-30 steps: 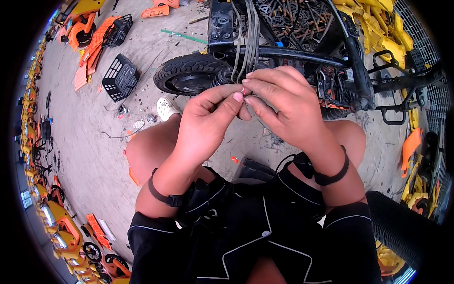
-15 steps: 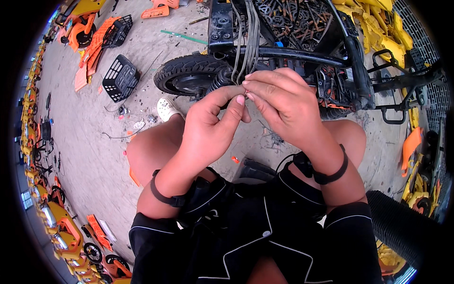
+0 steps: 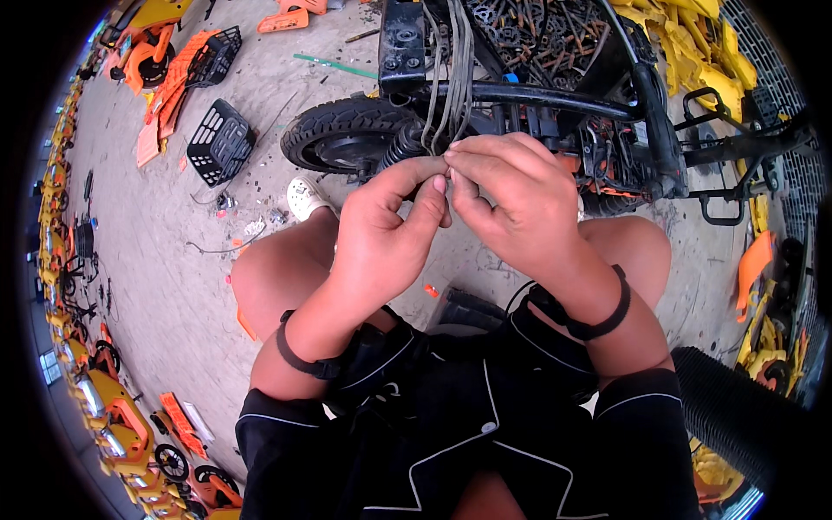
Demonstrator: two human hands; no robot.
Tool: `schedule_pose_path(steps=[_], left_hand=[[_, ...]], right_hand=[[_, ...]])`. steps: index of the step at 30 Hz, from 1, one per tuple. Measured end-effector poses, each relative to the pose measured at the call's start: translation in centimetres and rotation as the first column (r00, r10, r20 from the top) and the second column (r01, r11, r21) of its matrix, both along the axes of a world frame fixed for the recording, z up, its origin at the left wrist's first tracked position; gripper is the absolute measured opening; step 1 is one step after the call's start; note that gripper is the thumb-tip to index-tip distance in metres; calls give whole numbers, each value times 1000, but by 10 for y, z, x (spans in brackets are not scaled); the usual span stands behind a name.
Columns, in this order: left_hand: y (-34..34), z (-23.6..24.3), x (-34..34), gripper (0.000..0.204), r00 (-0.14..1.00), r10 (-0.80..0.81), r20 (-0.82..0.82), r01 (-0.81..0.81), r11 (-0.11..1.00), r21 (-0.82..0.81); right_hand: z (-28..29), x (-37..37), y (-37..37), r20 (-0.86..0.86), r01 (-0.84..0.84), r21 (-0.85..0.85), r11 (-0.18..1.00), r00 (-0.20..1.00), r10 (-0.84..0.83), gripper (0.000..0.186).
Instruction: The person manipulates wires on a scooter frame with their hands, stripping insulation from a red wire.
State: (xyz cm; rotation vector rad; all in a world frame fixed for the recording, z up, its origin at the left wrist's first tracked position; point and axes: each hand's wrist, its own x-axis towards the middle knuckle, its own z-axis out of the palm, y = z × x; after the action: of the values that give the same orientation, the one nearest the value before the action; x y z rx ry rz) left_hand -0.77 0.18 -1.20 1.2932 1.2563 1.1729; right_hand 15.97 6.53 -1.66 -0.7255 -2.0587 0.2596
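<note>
My left hand (image 3: 387,227) and my right hand (image 3: 527,195) meet at the fingertips, both closed in a pinch. Several long grey cables (image 3: 458,74) hang over a black metal frame tube (image 3: 555,100) and run down to the pinched fingers. The cable ends are mostly hidden behind the fingers. Just beyond my hands stands a stripped vehicle frame, with a black-tyred wheel (image 3: 334,130) at its left and a coil spring (image 3: 401,149) beside it.
Rusty metal parts (image 3: 555,35) fill the space behind the tube. A black plastic basket (image 3: 221,143) lies on the concrete floor (image 3: 173,286) to the left, near orange panels (image 3: 173,91). Yellow panels (image 3: 702,52) pile up at the far right. A black footrest bar (image 3: 721,208) juts out at right.
My right hand has shifted slightly, its fingers bending closer at the pinch. A thin reddish strand seen at the fingertips earlier is now barely visible. My left hand stays almost still.
</note>
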Motion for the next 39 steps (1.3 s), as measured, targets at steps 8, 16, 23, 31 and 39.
schedule_pose_path(steps=[8, 16, 23, 31, 39], left_hand=[[-2, -2, 4, 17, 998, 56, 27, -56, 998, 34], [-3, 2, 2, 18, 998, 46, 35, -45, 999, -13], [-4, 6, 1, 20, 999, 40, 18, -40, 999, -23], [-4, 10, 1, 20, 999, 27, 20, -27, 1000, -5], [-3, 7, 1, 21, 995, 65, 80, -65, 998, -11]], right_hand=[[-1, -2, -3, 26, 21, 114, 993, 999, -24, 25], [7, 0, 2, -186, -120, -327, 937, 981, 61, 10], [11, 5, 4, -325, -272, -695, 666, 944, 46, 5], [11, 12, 12, -484, -464, -842, 273, 875, -7, 11], [14, 13, 8, -372, -367, -753, 546, 922, 106, 14]])
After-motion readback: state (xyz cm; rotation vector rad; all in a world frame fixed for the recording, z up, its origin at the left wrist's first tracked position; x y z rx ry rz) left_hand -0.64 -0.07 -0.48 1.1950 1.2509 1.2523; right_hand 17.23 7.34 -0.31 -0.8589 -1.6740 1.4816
